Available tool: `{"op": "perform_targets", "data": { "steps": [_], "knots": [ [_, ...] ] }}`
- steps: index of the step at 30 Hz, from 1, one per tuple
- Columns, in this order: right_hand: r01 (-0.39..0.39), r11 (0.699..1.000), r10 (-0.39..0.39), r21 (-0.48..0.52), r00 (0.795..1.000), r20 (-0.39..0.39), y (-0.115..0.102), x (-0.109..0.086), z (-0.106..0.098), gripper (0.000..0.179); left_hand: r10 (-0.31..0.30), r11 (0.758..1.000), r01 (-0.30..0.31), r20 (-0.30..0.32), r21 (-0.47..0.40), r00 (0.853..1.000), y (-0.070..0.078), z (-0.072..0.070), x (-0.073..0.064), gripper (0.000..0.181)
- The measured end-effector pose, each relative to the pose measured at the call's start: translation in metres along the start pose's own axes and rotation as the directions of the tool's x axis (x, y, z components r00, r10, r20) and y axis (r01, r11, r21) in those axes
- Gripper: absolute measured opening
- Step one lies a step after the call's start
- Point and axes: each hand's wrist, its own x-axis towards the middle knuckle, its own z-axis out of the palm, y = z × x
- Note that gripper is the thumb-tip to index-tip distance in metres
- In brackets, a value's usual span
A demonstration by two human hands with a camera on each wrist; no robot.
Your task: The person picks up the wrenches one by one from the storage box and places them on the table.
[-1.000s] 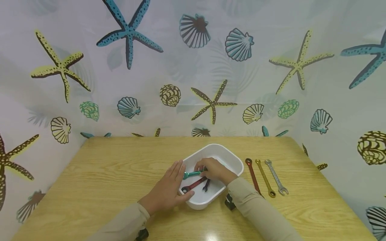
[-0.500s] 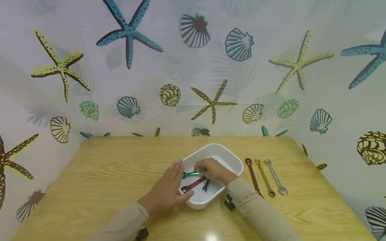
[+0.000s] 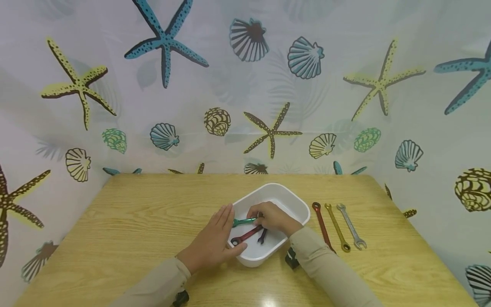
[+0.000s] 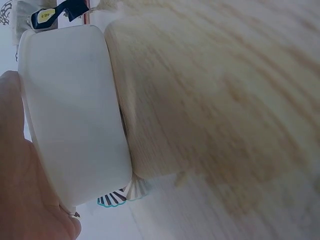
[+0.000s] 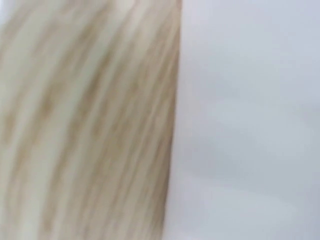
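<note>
In the head view a white plastic tub (image 3: pixel 295 202) stands on the table, turned at an angle. My left hand (image 3: pixel 212 243) lies along its left rim with fingers straight and thumb over the near edge; the left wrist view shows that hand against the tub's outer wall. Inside the tub, my right hand (image 3: pixel 272 217) has its fingers curled and pinches the right end of a green combination wrench (image 3: pixel 244 221). Below that lie a red wrench (image 3: pixel 247 234) and a small dark wrench (image 3: pixel 262 236), their upper ends hidden under the right hand. The right wrist view is filled by blurred tub wall.
To the tub's right, a red wrench (image 3: pixel 322 224), a gold wrench (image 3: pixel 337 228) and a silver wrench (image 3: pixel 351 226) lie side by side on the wooden table (image 3: pixel 153 209). A curtain (image 3: pixel 184 98) printed with shells and starfish surrounds the table on three sides.
</note>
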Motion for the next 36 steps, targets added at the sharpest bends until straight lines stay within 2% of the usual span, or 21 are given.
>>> {"op": "perform_targets", "data": {
  "steps": [5,9,15,22,29,36],
  "knots": [
    [-0.022,1.000,0.022,0.004,1.000,-0.014,-0.001,-0.002,-0.002,0.019,0.008,1.000,-0.008,-0.002,0.009,1.000,0.000,0.000,0.001,0.096],
    [-0.009,1.000,0.009,-0.005,0.999,-0.032,-0.002,-0.005,-0.006,0.020,0.009,1.000,-0.009,0.005,0.014,1.000,0.001,-0.001,0.002,0.097],
    [-0.020,0.999,0.017,-0.050,0.997,-0.071,-0.002,-0.010,-0.014,0.020,0.015,1.000,-0.015,0.000,0.020,1.000,0.003,0.003,0.006,0.099],
    [-0.030,0.994,0.019,-0.106,0.994,-0.103,-0.006,-0.013,-0.023,0.020,-0.007,1.000,0.006,0.019,0.025,1.000,0.003,0.003,0.009,0.096],
    [-0.013,0.992,-0.009,-0.129,0.986,-0.167,-0.016,-0.017,-0.039,0.018,-0.012,1.000,0.012,0.007,0.021,1.000,0.002,0.000,0.005,0.095],
    [-0.008,0.997,-0.007,-0.070,0.976,-0.219,-0.012,-0.038,-0.064,0.019,-0.024,1.000,0.024,0.015,0.015,1.000,0.002,0.002,0.003,0.095]
  ]
}}
